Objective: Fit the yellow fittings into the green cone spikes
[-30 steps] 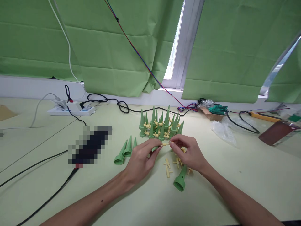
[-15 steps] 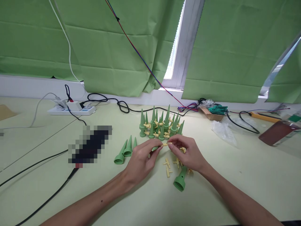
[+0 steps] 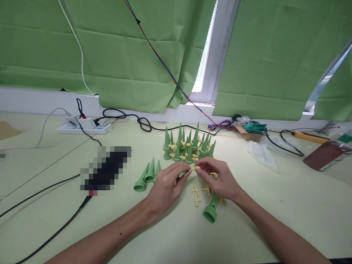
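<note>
My left hand [image 3: 168, 185] is closed around a green plastic spike [image 3: 182, 173], mostly hidden by the fingers. Pinched in my right hand [image 3: 217, 178] is a small yellow plastic connector [image 3: 194, 168], whose left end meets the spike between the two hands. Just below lie loose yellow T-shaped connectors [image 3: 196, 200] and a green spike with a hollow base [image 3: 210, 213]. More green spikes [image 3: 150, 175] stand or lean left of my left hand. Behind both hands stands a cluster of green spikes [image 3: 195, 143] joined by yellow connectors.
A white power strip [image 3: 101, 129] with black cables lies at the back left, behind a pixelated dark object [image 3: 107, 170]. At the right are a small cardboard box [image 3: 249, 135], clear plastic bags [image 3: 262, 154] and a bottle of dark red liquid [image 3: 324, 156].
My fingers have shifted only slightly at the joint between the spike and the connector. Both hands keep their hold, and the other pieces lie as before.
</note>
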Available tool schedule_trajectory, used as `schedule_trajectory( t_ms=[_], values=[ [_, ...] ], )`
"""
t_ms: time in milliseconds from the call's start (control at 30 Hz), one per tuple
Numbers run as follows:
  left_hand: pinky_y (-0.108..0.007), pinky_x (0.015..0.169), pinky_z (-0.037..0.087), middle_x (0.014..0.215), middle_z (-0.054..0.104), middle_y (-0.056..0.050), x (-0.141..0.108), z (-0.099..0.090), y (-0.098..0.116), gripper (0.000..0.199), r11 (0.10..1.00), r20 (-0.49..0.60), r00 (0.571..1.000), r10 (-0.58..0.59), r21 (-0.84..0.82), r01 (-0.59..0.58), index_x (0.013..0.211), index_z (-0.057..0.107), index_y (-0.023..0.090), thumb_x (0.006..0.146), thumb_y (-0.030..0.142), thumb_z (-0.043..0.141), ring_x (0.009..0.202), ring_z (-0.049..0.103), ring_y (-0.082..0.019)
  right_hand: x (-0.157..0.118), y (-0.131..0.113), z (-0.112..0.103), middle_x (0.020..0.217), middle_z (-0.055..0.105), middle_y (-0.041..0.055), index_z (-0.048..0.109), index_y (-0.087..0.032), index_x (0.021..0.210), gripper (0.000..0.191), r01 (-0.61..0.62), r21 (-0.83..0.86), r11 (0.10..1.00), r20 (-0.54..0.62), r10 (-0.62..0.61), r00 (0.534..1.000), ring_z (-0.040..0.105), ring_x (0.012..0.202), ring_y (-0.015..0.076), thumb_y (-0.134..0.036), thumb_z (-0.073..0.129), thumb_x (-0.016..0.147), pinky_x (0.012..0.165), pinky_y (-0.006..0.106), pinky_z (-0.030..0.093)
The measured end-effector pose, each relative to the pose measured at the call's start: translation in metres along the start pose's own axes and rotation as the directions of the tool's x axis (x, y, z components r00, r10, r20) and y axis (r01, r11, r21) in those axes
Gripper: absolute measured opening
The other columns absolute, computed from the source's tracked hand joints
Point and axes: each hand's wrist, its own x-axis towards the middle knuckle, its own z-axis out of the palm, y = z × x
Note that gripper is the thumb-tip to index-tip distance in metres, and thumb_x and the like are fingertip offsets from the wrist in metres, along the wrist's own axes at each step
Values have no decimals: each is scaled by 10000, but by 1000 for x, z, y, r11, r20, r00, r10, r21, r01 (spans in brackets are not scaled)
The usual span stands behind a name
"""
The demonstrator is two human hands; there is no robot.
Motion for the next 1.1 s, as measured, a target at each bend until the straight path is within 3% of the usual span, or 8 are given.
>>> schedule_trajectory(
  t_ms=[433, 1100],
  values=[
    [-275, 710, 550, 959, 683, -53, -1, 0, 0, 165, 999, 30, 999, -35, -2, 35, 1041, 627, 188, 930, 109, 535, 857, 653, -163, 2, -1, 1, 753, 655, 19, 654, -192, 951, 107, 26, -43, 999, 22, -25, 999, 576, 613, 134, -267, 588, 912, 544, 240, 480],
    [-247, 668, 527, 929, 680, -46, -3, 0, -2, 160, 996, 121, 989, -88, 3, 88, 1020, 622, 192, 951, 136, 490, 801, 644, -151, 2, 5, 4, 761, 675, 22, 653, -199, 912, 142, 13, -83, 996, 87, -6, 996, 600, 657, 155, -280, 544, 951, 590, 258, 461]
  ],
)
